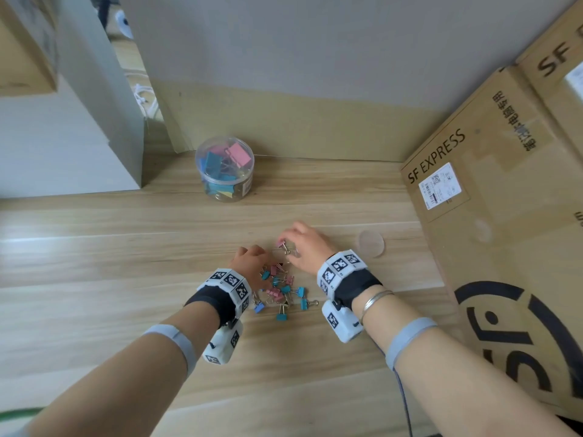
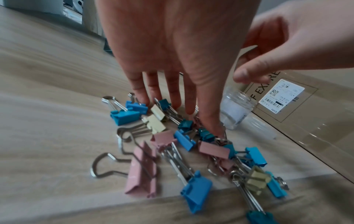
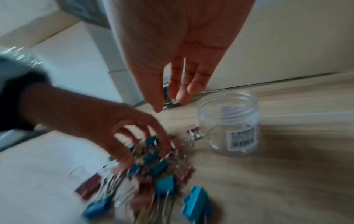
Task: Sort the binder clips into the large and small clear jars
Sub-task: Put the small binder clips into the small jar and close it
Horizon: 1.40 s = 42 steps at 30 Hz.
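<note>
Several small binder clips (image 1: pixel 284 293) in pink, blue, teal and cream lie in a loose pile (image 2: pixel 191 145) on the wooden table. My left hand (image 1: pixel 263 271) reaches down onto the pile, its straight fingertips (image 2: pixel 176 104) touching clips without pinching any. Just beyond the pile my right hand (image 1: pixel 285 244) pinches a small clip (image 3: pixel 167 101) between thumb and fingers, above the table and left of the small clear jar (image 3: pixel 229 121), which stands open and looks empty. A pink clip (image 3: pixel 191 129) lies at the jar's foot. The large clear jar (image 1: pixel 224 168) holds large clips.
A clear round lid (image 1: pixel 370 244) lies right of my right hand. A tall SF Express cardboard box (image 1: pixel 473 200) bounds the table on the right. A white box (image 1: pixel 63 152) stands at the back left, and a wall runs behind the large jar.
</note>
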Each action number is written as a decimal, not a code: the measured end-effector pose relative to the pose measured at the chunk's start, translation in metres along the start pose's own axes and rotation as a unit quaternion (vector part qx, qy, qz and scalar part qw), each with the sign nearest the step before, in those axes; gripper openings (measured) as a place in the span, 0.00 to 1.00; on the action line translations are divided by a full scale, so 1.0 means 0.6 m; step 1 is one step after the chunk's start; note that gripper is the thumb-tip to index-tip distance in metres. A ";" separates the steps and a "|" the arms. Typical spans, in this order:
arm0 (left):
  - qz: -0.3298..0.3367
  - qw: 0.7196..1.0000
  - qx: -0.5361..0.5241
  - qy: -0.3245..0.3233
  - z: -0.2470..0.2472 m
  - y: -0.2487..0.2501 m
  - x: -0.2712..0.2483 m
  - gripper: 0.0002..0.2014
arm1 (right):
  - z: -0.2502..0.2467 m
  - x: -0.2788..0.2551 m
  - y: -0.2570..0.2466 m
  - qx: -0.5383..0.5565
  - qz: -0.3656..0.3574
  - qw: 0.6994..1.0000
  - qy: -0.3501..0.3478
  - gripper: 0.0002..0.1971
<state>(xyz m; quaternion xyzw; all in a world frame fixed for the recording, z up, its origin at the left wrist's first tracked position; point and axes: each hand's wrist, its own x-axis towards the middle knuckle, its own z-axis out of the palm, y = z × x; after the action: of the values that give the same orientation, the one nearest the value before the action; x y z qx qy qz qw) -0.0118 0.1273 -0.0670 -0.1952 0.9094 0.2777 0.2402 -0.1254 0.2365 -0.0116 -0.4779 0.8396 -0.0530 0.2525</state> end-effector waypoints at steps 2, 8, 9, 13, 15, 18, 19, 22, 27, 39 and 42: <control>-0.005 1.000 0.003 -0.018 -0.003 -0.002 -0.002 0.35 | 0.018 -0.006 -0.022 -0.061 -0.031 0.996 -0.050 0.17; 0.007 0.995 0.085 -0.054 -0.004 -0.009 -0.008 0.49 | 0.084 -0.001 -0.030 -0.134 0.054 0.983 -0.113 0.38; 0.009 0.995 0.091 -0.048 -0.003 -0.010 -0.008 0.48 | 0.088 0.000 -0.027 -0.124 0.062 0.983 -0.118 0.42; 0.007 0.997 0.074 -0.008 0.006 -0.010 -0.009 0.41 | 0.102 0.001 -0.026 -0.114 0.058 0.983 -0.129 0.43; 0.010 0.998 0.060 0.003 0.009 -0.010 -0.008 0.37 | 0.110 0.004 -0.025 -0.092 0.053 0.987 -0.119 0.39; 0.020 0.998 0.056 0.017 0.011 -0.008 -0.006 0.31 | 0.113 0.005 -0.023 -0.081 0.050 0.990 -0.102 0.29; 0.022 0.998 0.061 0.020 0.011 -0.007 -0.006 0.29 | 0.112 0.005 -0.023 -0.081 0.051 0.990 -0.101 0.27; 0.028 0.997 0.065 0.029 0.013 -0.008 -0.007 0.25 | 0.110 0.002 -0.023 -0.062 0.053 0.992 -0.098 0.21; 0.032 0.996 0.077 0.014 0.011 -0.009 -0.006 0.23 | 0.101 -0.007 -0.011 -0.003 0.045 0.997 -0.065 0.10; 0.029 0.995 0.091 -0.016 0.008 0.009 -0.009 0.27 | -0.027 0.009 0.037 0.065 0.073 0.989 0.112 0.06; 0.033 0.994 0.104 -0.026 0.007 0.015 -0.007 0.26 | -0.011 0.020 0.047 0.067 0.088 0.989 0.100 0.07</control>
<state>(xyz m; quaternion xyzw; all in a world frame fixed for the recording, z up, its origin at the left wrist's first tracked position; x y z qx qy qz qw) -0.0111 0.1377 -0.0641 -0.1312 0.9328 0.1945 0.2737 -0.1554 0.2408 -0.0196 -0.3762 0.8941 -0.1339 0.2028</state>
